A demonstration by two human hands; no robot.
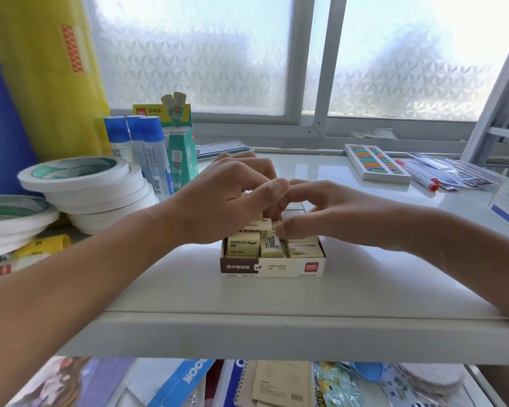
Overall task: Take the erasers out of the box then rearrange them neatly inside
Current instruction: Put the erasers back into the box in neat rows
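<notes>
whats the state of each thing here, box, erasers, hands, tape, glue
box: open, upright on the shelf
erasers: in the box, unevenly stacked
left hand: fingers curled among the erasers
right hand: fingers curled over the erasers
tape rolls: stacked
glue sticks: upright, capped

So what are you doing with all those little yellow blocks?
Those are erasers, packed in a small cardboard box on a white shelf. A person has both hands over the box: the left hand curls down among the erasers, and the right hand reaches in beside it with bent fingers. Most erasers sit inside, some tilted and uneven. Tape rolls and glue sticks stand off to the left.
</notes>
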